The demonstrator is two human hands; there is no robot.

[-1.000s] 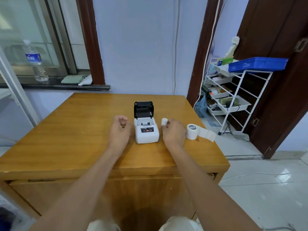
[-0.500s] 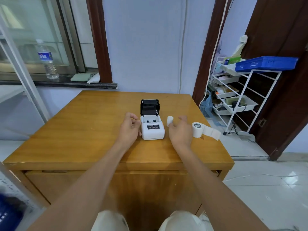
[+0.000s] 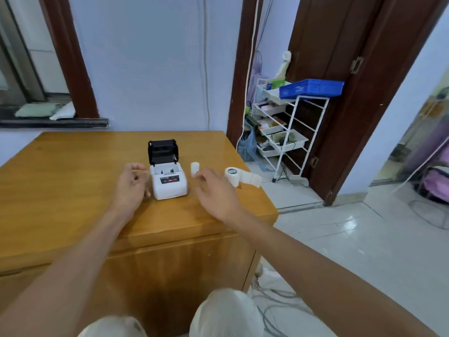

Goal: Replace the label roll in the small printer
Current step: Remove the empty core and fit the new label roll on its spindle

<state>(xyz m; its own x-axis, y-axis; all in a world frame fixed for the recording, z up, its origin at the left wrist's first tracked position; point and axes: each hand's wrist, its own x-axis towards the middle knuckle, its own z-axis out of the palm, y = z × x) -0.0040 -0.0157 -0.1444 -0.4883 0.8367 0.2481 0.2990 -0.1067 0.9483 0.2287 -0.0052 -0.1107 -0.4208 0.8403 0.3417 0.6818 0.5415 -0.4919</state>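
A: Which parts of the printer (image 3: 168,182) cannot be read?

B: The panel markings on its front are too small to read. The inside of the open black lid (image 3: 162,151) is dark, and its detail is unclear.

A: And the two rolls?

B: The right hand (image 3: 215,192) covers the lower end of the small white core (image 3: 194,168). The print on the end of the label roll (image 3: 232,175) is too small to read.

A: What do the picture's edges cut off?

B: The table (image 3: 73,171) runs off the left edge. Both forearms leave the frame at the bottom. The window sill (image 3: 53,121) at far left is cropped.

A: The hands?

B: The right hand's fingertips (image 3: 198,177) are motion-blurred. The left hand (image 3: 131,184) curls, hiding its palm.
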